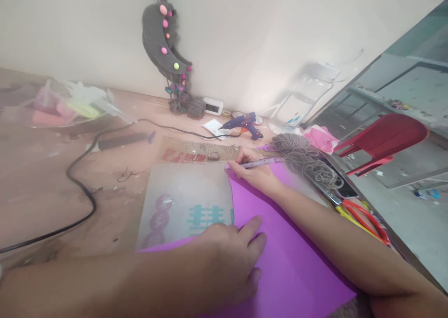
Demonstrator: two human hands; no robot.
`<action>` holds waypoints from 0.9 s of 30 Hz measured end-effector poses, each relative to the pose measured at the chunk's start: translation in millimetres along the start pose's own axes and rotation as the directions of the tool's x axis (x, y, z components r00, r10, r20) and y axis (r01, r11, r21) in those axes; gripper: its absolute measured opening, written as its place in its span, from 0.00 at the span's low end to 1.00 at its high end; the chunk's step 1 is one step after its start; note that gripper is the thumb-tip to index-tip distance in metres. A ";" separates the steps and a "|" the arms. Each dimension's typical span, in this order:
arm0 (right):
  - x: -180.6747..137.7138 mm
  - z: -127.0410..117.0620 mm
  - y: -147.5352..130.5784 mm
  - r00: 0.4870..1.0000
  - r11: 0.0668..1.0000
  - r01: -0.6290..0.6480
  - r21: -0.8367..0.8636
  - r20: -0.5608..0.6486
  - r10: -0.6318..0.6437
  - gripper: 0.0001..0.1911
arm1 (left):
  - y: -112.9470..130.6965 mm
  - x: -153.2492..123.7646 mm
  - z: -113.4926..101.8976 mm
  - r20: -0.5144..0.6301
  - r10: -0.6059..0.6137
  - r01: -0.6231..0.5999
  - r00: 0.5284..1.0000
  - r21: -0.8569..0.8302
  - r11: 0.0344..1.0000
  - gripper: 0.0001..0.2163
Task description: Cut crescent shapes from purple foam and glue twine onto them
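Observation:
My right hand (252,169) is closed around a slim pale pen (261,162). Its fingertips are at the far edge of a bright purple sheet (297,257). Fingers spread, my left hand (233,259) lies over the same sheet nearer to me, holding nothing. To the left of the purple area is a whitish sheet (182,187) with teal and pinkish printed marks. A strip of purple also shows along its near edge, by my left forearm. How the two sheets overlap under my hands is hidden.
A blue glue gun (241,123) with a black cord (82,182) lies behind. Grey yarn (297,150), a phone (341,180) and red-handled scissors (366,220) are on the right. A clear jar (303,101) stands by the wall; plastic bags (66,105) lie left. A red chair (388,140) stands beyond.

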State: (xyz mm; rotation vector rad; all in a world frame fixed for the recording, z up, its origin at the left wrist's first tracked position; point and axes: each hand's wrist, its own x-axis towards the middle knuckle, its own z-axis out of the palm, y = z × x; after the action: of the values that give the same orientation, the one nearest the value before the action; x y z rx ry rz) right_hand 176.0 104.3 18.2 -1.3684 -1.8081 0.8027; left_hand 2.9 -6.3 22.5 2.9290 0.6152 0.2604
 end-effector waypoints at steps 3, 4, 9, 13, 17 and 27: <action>0.5 -0.6 3.7 1.000 1.000 0.014 -0.013 -0.009 -0.014 0.16 | -0.3 0.3 0.4 0.003 0.014 -0.015 1.000 0.012 1.000 0.23; 0.8 -0.8 4.9 1.000 1.000 0.020 -0.016 -0.009 -0.020 0.16 | -0.4 0.3 0.7 0.001 0.011 -0.011 1.000 0.013 1.000 0.23; 2.8 -0.9 7.4 0.996 0.995 0.067 -0.071 -0.053 -0.071 0.15 | -1.2 -1.7 2.1 -0.028 0.021 -0.021 0.999 0.022 1.000 0.23; 3.8 -0.8 5.2 0.990 0.987 0.087 -0.134 -0.103 -0.101 0.15 | -2.0 -4.0 6.2 -0.073 0.045 -0.043 0.996 0.024 0.999 0.23; 3.6 -0.9 3.5 0.990 0.986 0.061 -0.157 -0.115 -0.080 0.15 | -1.9 -3.5 8.4 -0.080 0.032 -0.030 0.996 0.027 0.999 0.23; 3.5 -3.4 3.9 0.990 0.982 0.039 -0.185 -0.129 -0.064 0.14 | -1.8 -2.2 3.7 -0.042 0.017 -0.018 0.999 -0.011 1.000 0.23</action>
State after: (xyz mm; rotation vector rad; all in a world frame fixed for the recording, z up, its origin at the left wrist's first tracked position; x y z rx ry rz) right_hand 180.3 108.8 17.4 -1.4485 -1.8383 0.5145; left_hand 1.0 -6.0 18.3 2.9262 0.5923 0.3266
